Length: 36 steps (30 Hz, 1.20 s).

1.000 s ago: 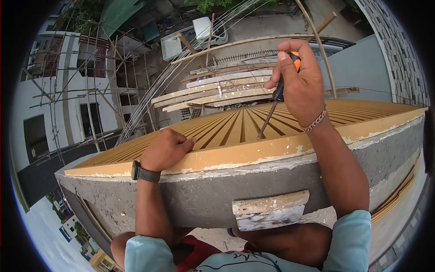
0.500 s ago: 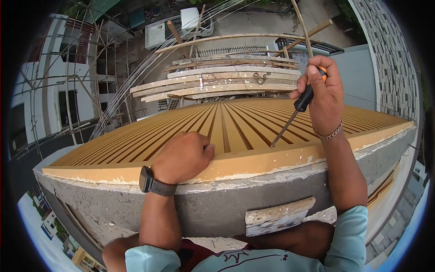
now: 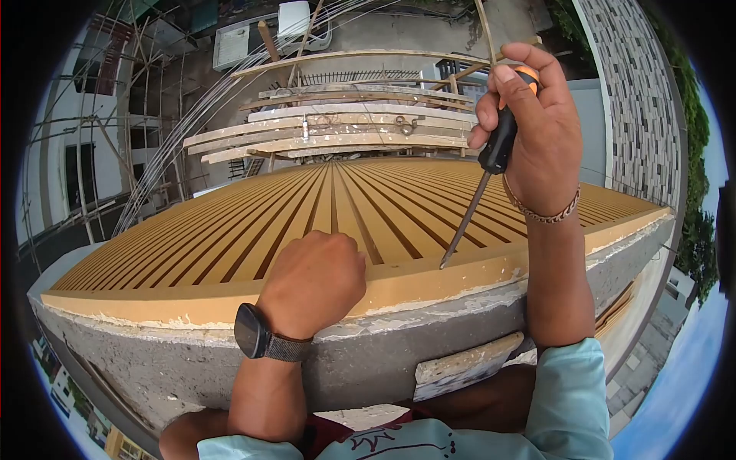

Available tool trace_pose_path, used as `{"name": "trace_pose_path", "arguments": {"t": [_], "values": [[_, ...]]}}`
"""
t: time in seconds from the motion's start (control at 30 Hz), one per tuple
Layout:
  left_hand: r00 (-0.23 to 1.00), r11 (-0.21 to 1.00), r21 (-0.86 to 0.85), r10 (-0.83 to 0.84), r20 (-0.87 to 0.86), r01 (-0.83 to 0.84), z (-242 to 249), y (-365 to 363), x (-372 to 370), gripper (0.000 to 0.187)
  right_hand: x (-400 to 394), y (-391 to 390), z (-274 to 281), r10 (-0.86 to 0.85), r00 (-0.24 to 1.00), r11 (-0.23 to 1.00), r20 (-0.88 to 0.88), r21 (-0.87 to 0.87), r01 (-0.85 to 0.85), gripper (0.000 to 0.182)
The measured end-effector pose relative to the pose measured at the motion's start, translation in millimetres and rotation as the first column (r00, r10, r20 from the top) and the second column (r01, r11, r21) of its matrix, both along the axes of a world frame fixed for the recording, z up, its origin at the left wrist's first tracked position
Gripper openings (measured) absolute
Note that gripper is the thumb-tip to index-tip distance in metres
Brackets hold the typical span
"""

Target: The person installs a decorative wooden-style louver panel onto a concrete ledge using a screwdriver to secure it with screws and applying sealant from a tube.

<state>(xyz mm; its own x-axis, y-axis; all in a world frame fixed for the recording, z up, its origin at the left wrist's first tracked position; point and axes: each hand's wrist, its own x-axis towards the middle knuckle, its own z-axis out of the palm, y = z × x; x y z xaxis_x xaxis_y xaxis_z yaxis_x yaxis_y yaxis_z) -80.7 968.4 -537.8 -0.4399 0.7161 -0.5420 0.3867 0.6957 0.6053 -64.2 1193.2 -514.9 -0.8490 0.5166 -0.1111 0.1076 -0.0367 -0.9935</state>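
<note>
My right hand (image 3: pixel 537 126) grips a screwdriver (image 3: pixel 500 146) by its black-and-orange handle, mainly between thumb and fingers. Its metal shaft slants down to the left, and the tip shows over the near edge of a yellow-ochre slatted panel (image 3: pixel 364 203). My left hand (image 3: pixel 314 276) is a closed fist laid on that same edge, with the back of the hand up and the fingertips tucked out of sight. Long grooves run between the panel's slats, fanning out in this wide view. Patchy pale filler and rough grey cement (image 3: pixel 353 368) border the panel on my side.
Wooden scaffold planks (image 3: pixel 345 130) lie beyond and below the panel, with a small white bottle (image 3: pixel 305 128) on them. A mortar-stained board (image 3: pixel 468 366) is near my lap. Wires pass on the left; a white truck (image 3: pixel 238 44) stands far down on the ground.
The view has turned, so the panel and planks appear further left. My right hand has come up with the screwdriver, its tip still over the panel's edge. The left fist stays on the edge.
</note>
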Motion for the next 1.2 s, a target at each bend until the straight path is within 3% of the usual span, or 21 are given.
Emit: {"name": "trace_pose_path", "arguments": {"t": [0.07,0.2,0.37,0.5,0.57,0.7,0.77,0.9,1.0,1.07,1.2], "values": [[1.0,1.0,-0.006,-0.015,0.002,0.015,2.1,0.8,-1.3,0.027,1.2,0.5,-7.4,0.015,0.999,0.989,0.043,0.144,-0.021,0.02],[1.0,1.0,-0.017,-0.016,-0.007,0.016,3.4,2.1,-0.8,0.028,-0.9,18.6,-26.7,0.016,0.998,0.99,0.059,0.14,-0.024,0.019],[0.999,0.998,-0.067,0.007,0.046,-0.004,4.3,2.5,-2.0,0.024,-10.6,16.2,-33.0,-0.007,0.996,0.999,0.083,-0.041,0.011,0.016],[0.998,0.996,-0.088,-0.015,0.054,0.019,5.7,2.3,-2.4,0.024,-3.4,8.8,-26.1,0.098,0.992,0.995,0.08,-0.002,-0.099,0.015],[0.999,0.995,-0.098,-0.015,0.031,0.017,9.3,3.4,-2.7,0.023,0.7,14.3,-24.8,0.132,0.986,0.982,0.099,0.125,-0.144,0.013],[0.997,0.994,-0.1,-0.047,0.059,0.052,14.3,2.2,-7.3,0.019,1.6,23.3,-26.3,0.036,0.994,0.999,0.1,0.023,-0.039,0.012],[0.988,0.998,0.065,0.007,0.155,-0.018,14.8,-1.5,-9.1,0.013,1.9,25.2,-28.6,0.073,0.996,0.997,0.042,-0.003,-0.073,0.014],[0.963,0.985,0.168,0.002,0.27,-0.049,12.8,-3.9,-8.4,0.019,1.9,18.7,-29.5,0.095,0.995,0.995,0.006,-0.005,-0.095,0.015],[0.98,0.977,0.212,-0.053,0.191,0.011,13.3,-1.8,-4.8,0.029,3.1,15.9,-20.6,0.039,0.999,0.999,0.037,-0.005,-0.039,0.013],[0.989,0.995,0.018,-0.099,0.107,0.098,20.8,5.3,-3.6,0.034,8.0,16.3,-6.2,0.032,0.936,0.999,0.35,-0.042,-0.019,0.013],[0.991,0.992,0.006,-0.124,0.059,0.124,18.1,7.9,0.4,0.036,8.9,8.1,-7.3,0.008,0.945,0.999,0.328,0.039,-0.022,0.014]]}}
